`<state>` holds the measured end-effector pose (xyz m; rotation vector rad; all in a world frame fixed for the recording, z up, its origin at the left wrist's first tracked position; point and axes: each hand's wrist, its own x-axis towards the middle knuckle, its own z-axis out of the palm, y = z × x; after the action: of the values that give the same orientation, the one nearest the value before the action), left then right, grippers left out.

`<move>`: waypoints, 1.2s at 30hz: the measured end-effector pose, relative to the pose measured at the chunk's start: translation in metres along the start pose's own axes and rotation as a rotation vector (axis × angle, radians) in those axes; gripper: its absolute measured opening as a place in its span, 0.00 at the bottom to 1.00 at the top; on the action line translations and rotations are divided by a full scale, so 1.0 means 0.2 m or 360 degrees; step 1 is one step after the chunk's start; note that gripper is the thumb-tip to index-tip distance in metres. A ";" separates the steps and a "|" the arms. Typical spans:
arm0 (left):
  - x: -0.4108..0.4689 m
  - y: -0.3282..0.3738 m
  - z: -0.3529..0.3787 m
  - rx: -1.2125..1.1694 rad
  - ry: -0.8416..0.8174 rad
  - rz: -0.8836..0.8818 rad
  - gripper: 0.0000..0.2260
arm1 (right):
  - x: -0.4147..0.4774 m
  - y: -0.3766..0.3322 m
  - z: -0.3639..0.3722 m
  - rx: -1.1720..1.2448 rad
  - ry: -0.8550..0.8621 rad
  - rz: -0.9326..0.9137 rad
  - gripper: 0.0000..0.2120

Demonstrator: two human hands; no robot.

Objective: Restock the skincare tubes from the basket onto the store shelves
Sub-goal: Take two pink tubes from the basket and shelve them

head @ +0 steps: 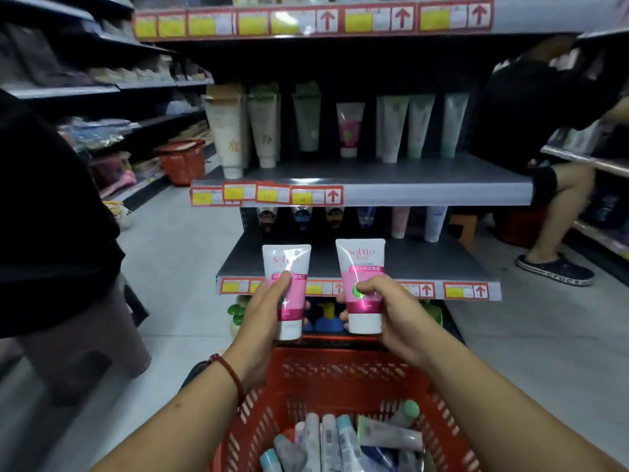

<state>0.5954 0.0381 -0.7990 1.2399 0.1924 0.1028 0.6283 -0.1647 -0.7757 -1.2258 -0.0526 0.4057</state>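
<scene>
My left hand (263, 316) grips a white and pink tube (287, 267), held upright, cap down. My right hand (391, 308) grips a second white and pink tube (362, 264), also upright, a little higher. Both tubes hang in front of the lower grey shelf (408, 260), above the red basket (340, 373). The basket sits below my forearms and holds several loose tubes (340, 441). On the middle shelf (425, 178) stand several tubes along the back, among them a pink one (349, 131).
Price tags line the shelf edges (265, 194). A person in black (51, 212) stands close at the left. Another person (544, 137) bends at the shelves on the right. A second red basket (182, 160) rests on the floor in the left aisle.
</scene>
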 end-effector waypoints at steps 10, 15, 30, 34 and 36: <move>0.16 0.37 0.11 0.0124 -0.0067 0.0284 0.18 | 0.14 -0.34 0.20 -0.0105 -0.0114 -0.0200 0.13; 0.25 0.52 0.14 0.0141 -0.0065 0.0329 0.17 | 0.24 -0.47 0.26 -0.0091 -0.0112 -0.0273 0.13; 0.82 0.95 0.42 0.0233 -0.0132 0.0419 0.14 | 0.80 -1.07 0.07 -0.0371 0.0097 -0.0538 0.18; 1.00 0.96 0.44 0.0265 -0.0127 0.0393 0.16 | 1.03 -1.16 0.01 -0.0610 0.0346 -0.0585 0.21; 1.09 0.94 0.45 0.0279 -0.0128 0.0383 0.17 | 1.15 -1.17 0.00 -0.0672 0.0366 -0.0564 0.22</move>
<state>0.8310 0.0555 -0.6131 1.4362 -0.0194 0.2480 0.9051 -0.1543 -0.6006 -1.6364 -0.1615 -0.0643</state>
